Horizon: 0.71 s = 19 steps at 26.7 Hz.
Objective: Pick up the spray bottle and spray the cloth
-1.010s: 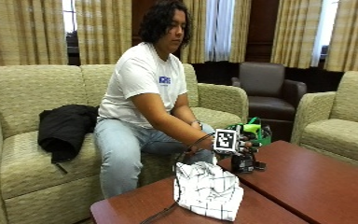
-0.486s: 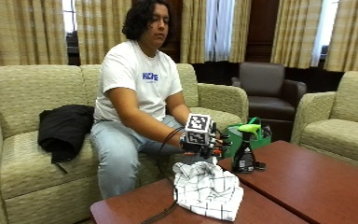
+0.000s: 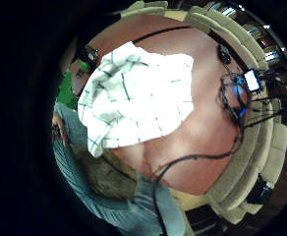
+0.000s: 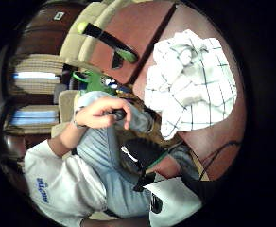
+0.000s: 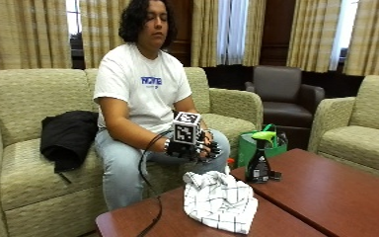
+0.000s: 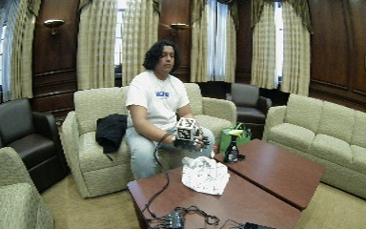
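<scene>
Your gloved right hand hangs above your knees with nothing in it, its fingers hanging relaxed and slightly curled. Your bare left hand rests on your lap, curled round something small and dark that I can't make out.

The spray bottle, dark-bodied with a green trigger head, stands upright on the table, off to your right hand's far side and out of its reach for now, near the table's edge. The checked cloth lies crumpled on the table just below and in front of that hand, between it and the camera; both palm views look straight down onto it.

So, as I judge it, nothing of the task is done yet: the bottle is ungrasped and the cloth shows no sign of spraying. You have the reach, the grasp, the lift and the spraying all left.
</scene>
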Available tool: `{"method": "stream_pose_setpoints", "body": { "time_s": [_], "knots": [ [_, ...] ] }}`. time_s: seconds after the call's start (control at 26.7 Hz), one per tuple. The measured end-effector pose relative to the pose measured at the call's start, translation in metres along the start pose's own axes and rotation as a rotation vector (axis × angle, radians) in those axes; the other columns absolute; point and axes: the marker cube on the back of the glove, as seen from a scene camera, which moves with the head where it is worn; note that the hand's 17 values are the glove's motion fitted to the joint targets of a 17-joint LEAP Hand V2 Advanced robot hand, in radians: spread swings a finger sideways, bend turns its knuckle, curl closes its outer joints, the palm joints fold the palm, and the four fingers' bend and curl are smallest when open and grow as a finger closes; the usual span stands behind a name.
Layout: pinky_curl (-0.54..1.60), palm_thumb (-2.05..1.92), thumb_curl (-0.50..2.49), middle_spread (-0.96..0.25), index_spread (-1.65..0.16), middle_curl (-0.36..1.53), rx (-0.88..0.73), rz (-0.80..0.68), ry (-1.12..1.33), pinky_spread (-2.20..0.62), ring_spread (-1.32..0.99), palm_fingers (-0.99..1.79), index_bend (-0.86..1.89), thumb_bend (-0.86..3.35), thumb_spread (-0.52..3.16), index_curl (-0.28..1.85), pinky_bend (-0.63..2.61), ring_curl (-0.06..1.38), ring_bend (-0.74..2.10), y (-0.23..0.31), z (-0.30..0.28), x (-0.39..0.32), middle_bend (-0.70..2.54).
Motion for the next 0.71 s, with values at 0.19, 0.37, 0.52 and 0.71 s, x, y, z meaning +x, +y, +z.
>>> {"method": "stream_pose_setpoints", "body": {
  "time_s": [0.19,0.37,0.52,0.71],
  "knots": [
    [0.35,0.41,0.36,-0.22,-0.48,0.34,-0.009,-0.005,0.045,0.2,-0.17,0.06,0.14,-0.04,0.82,0.24,0.41,0.3,0.33,0.014,0.002,0.003,0.2],
    [0.35,0.4,0.36,-0.22,-0.48,0.34,-0.007,-0.025,0.057,0.2,-0.17,0.06,0.14,-0.04,0.82,0.24,0.42,0.29,0.32,0.015,-0.002,0.001,0.19],
    [0.35,0.4,0.35,-0.22,-0.48,0.34,-0.013,-0.04,0.05,0.2,-0.16,0.06,0.14,-0.04,0.83,0.24,0.41,0.29,0.32,0.016,-0.002,0.003,0.19],
    [0.35,0.4,0.35,-0.21,-0.48,0.34,-0.028,0.02,-0.002,0.2,-0.16,0.06,0.14,-0.04,0.83,0.24,0.41,0.3,0.32,0.008,-0.019,0.033,0.19]
  ]
}}
